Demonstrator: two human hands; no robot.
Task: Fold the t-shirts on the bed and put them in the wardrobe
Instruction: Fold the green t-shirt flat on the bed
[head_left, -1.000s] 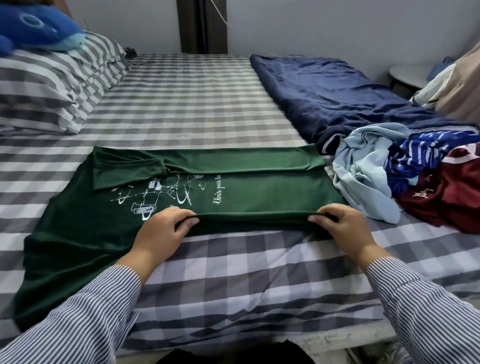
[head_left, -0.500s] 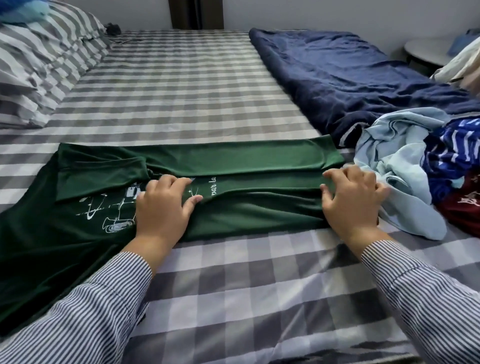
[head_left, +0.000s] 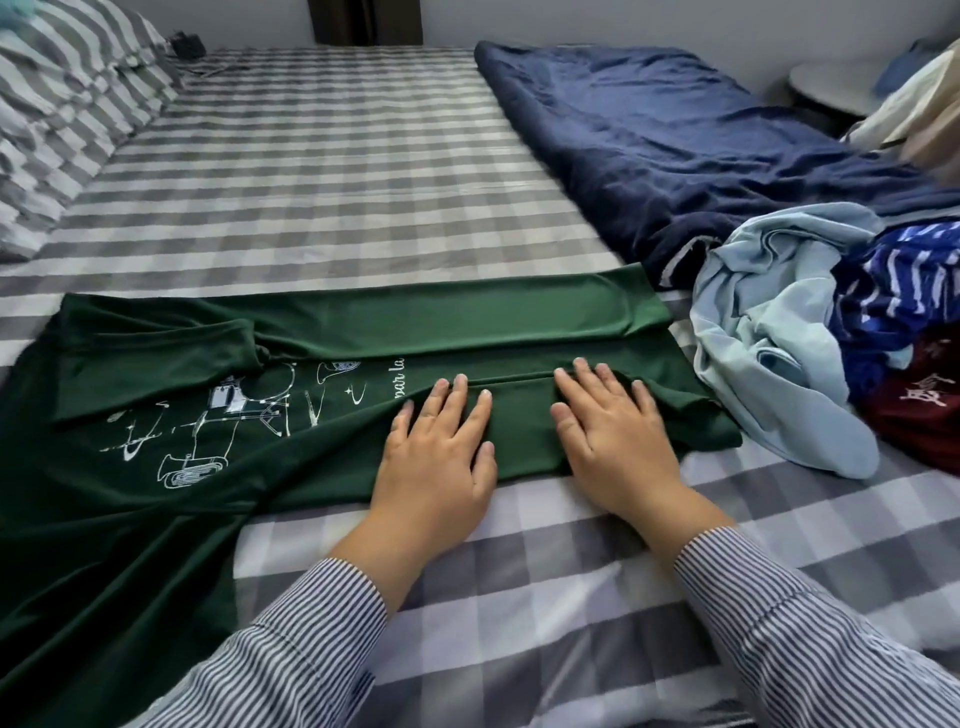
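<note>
Both hands lie flat with fingers spread, gripping nothing: the left hand (head_left: 434, 457) and right hand (head_left: 618, 441) press the near flap of the green t-shirt (head_left: 322, 415), at 6 o'clock on the bed (head_left: 337, 171), likely to flatten the fold. Its white print reads "par la"; unfolded shirts (head_left: 810, 332) wait at 3 o'clock.

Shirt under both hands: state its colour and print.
Dark green t-shirt with a white line-drawn print, seen in the head view.

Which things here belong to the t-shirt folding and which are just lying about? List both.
Job: green t-shirt under left hand and right hand; light blue garment, blue striped garment, maroon garment.
Lying about: navy blanket, striped pillows.
</note>
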